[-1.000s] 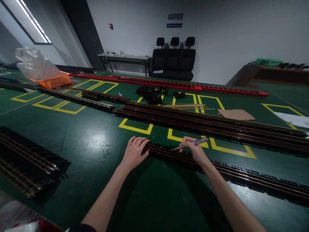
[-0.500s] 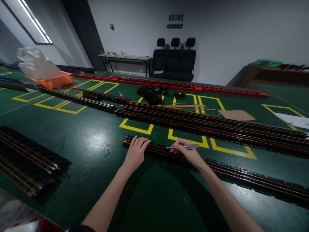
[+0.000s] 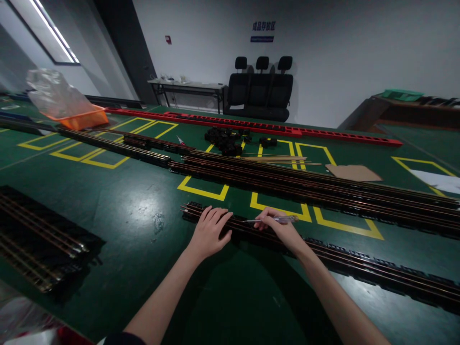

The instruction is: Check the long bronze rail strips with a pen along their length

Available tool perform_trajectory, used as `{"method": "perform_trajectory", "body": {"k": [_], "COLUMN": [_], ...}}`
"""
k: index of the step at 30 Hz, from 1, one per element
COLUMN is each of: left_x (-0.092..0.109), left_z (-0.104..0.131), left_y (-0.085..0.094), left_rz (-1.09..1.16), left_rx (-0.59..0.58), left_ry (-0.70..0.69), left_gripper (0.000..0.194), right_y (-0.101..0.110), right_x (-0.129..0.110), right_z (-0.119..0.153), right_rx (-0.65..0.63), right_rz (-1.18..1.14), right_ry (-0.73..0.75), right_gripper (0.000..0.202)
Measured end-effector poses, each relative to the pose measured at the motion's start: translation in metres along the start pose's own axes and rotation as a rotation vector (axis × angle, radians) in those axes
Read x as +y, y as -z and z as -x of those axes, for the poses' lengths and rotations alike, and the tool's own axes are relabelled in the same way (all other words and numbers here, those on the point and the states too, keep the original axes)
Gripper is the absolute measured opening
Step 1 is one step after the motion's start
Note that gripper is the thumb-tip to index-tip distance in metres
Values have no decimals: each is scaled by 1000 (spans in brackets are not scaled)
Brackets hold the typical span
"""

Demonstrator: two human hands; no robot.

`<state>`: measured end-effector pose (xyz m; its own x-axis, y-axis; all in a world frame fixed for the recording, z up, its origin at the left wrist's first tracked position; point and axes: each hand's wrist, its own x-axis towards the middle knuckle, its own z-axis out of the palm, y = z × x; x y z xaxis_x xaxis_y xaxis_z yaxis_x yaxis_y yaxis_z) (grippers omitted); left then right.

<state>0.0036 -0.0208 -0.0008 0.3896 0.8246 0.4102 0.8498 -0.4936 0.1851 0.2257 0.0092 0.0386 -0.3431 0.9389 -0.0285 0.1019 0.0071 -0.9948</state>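
I judge the long black rail (image 3: pixel 345 256) stiff, though perhaps prone to bend if lifted by one end; at that length I expect some weight, and its copper-coloured strips look smooth enough to slip under a fingertip. It lies on the green surface (image 3: pixel 122 268) beneath both hands, one end showing just left of the left hand (image 3: pixel 210 232), the rest running off beyond the right hand (image 3: pixel 276 225). I would grip it by the dark outer sides, hands well apart, and not by the strips. My left hand lies across it, fingers over the top, thumb apart on the near side; whether it squeezes, I cannot tell. My right hand pinches a slim tool (image 3: pixel 287 219), its thin shaft pointing toward the left hand; whether the tip touches, I cannot tell. That tool seems light and rigid, best held by its clear handle. Against half a second ago, the left hand sits further right along the rail, nearer the tip, its thumb now clear of the fingers; right hand and tool look almost unchanged
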Motion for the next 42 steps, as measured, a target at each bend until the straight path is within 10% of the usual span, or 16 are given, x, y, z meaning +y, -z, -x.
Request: {"method": "perform_trajectory", "body": {"k": [42], "left_x": [5], "left_z": [-6], "left_y": [-2], "left_rz": [-82], "left_rx": [-35], "left_ry": [-52], "left_gripper": [38], "right_y": [10], "right_x": [-9], "right_z": [3], "right_rx": [3], "right_rz": [24], "right_ry": [-19], "right_gripper": [17]}}
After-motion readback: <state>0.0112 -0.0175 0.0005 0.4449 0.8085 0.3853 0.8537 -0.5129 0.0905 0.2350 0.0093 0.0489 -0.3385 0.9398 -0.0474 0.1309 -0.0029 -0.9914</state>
